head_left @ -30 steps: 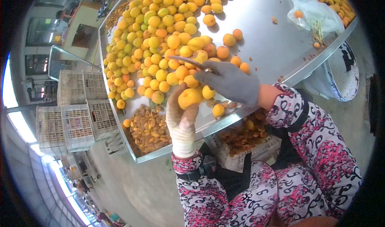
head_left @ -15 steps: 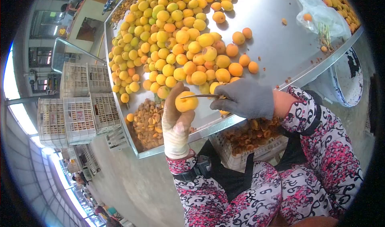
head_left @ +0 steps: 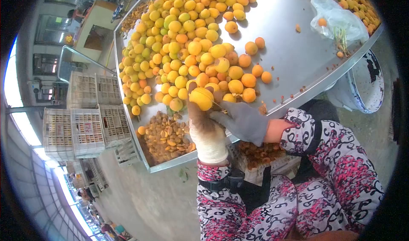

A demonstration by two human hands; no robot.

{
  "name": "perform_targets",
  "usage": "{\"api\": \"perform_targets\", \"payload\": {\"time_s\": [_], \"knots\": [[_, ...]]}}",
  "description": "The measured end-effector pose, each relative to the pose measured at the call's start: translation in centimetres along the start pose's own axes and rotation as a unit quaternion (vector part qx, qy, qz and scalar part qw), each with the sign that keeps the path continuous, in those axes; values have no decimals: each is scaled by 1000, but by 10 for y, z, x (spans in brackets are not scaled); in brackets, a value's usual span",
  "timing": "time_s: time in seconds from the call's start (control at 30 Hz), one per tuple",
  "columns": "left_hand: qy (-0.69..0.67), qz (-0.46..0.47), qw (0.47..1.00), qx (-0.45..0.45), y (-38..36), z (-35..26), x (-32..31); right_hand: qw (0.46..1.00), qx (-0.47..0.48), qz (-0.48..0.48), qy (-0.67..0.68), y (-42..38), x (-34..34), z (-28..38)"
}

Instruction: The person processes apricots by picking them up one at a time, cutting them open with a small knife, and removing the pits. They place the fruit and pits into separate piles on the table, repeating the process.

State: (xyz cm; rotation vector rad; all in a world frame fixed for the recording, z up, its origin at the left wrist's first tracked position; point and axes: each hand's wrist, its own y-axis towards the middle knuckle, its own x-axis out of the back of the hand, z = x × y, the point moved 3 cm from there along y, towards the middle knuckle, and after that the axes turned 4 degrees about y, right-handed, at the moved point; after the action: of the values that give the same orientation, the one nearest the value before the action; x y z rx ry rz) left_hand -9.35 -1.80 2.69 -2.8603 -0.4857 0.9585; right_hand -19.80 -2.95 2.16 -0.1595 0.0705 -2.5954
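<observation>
My left hand [head_left: 206, 129], in a stained white glove, grips a yellow-orange apricot [head_left: 201, 98] between its fingers above the tray's near edge. A cut line shows across the fruit. Close against it is my right hand [head_left: 242, 121] in a grey glove, closed around a small knife [head_left: 217, 104]. Little of the knife shows; its thin blade is seen nearly edge-on at the apricot. Behind both hands a large heap of apricots [head_left: 174, 49] covers the left part of the metal tray [head_left: 272, 32]. Left of my left hand lies a pile of brown pits [head_left: 166, 136].
Under the tray's edge stands a crate of brown apricot pieces [head_left: 260, 153]. Stacked plastic crates [head_left: 87, 128] are at the left. A clear plastic bag [head_left: 336, 19] lies on the tray at upper right, above a white bucket [head_left: 360, 83].
Both hands have come closer together, the left shifting right with its apricot. The knife blade, plainly visible across the fruit before, is now mostly hidden. The view has shifted slightly.
</observation>
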Motion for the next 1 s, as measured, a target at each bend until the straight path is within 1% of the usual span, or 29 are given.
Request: {"api": "perform_targets", "payload": {"time_s": [0.07, 0.1, 0.13, 0.17, 0.2, 0.23, 0.27, 0.3, 0.37, 0.4, 0.43, 0.47, 0.5, 0.53, 0.6, 0.63, 0.67, 0.7, 0.73, 0.77, 0.8, 0.83, 0.87, 0.9, 0.97, 1.0], "knots": [[2, 4, 1000, 0, 0, 4, -2, 996, 53, -56, -32, 4, -4, -7], [4, 4, 1000, 0, 0, 5, -2, 996, 55, -56, -32, 5, -4, -8], [-21, 30, 999, 25, -1, 3, -2, 994, 64, -55, -63, 8, -1, -10], [-22, 30, 999, 24, 1, 0, 2, 991, 74, -54, -95, 11, 3, -11], [31, 56, 998, 15, 4, -5, 6, 991, 74, -53, -95, 14, 11, -8], [83, 81, 993, 5, 5, -10, 7, 991, 81, -10, -108, 17, 20, -1], [167, 31, 985, -32, 5, -16, 9, 988, 87, 31, -120, 18, 24, 4], [167, 31, 985, -29, 4, -17, 7, 989, 85, 30, -119, 17, 24, 4], [247, 100, 957, -118, 2, -20, 1, 987, 83, 51, -126, 17, 21, 4], [226, 73, 968, -75, 5, -11, 8, 988, 80, 50, -125, 16, 14, -1], [119, 76, 989, -43, 6, 0, 5, 991, 96, -14, -97, 13, 5, -5], [33, 56, 998, 2, 2, 9, 2, 988, 112, -78, -68, 11, 3, -9], [-53, 35, 997, 46, -2, 12, -7, 988, 112, -78, -69, 11, 4, -8], [-53, 35, 997, 45, 1, 14, -1, 991, 102, -62, -64, 12, 5, -8], [51, 72, 995, 55, 11, 13, 12, 993, 93, -46, -60, 12, 11, -4], [50, 72, 995, 55, 11, 10, 14, 994, 80, -23, -66, 13, 16, -2], [132, 66, 989, -12, 10, 2, 16, 995, 66, 1, -73, 14, 20, -1], [213, 59, 972, -77, 9, -8, 13, 995, 65, 1, -74, 15, 22, -1], [184, 75, 978, -61, 5, -19, -1, 993, 78, 2, -93, 15, 22, 0], [186, 74, 978, -59, 5, -18, 1, 990, 90, 2, -112, 15, 21, 0], [200, 66, 975, -72, 4, -18, 3, 990, 89, 2, -110, 15, 18, -2], [213, 58, 971, -86, 4, -18, 5, 990, 107, -14, -93, 15, 14, -5], [165, 60, 982, -77, 3, -13, 4, 989, 125, -30, -76, 14, 11, -6], [164, 60, 982, -76, 1, -8, 2, 989, 124, -30, -76, 11, 7, -6], [183, 45, 981, -47, -2, -1, 1, 988, 85, -45, -124, 7, -1, -7], [185, 44, 981, -46, -1, -2, 2, 987, 73, -37, -139, 8, -2, -10]]}}
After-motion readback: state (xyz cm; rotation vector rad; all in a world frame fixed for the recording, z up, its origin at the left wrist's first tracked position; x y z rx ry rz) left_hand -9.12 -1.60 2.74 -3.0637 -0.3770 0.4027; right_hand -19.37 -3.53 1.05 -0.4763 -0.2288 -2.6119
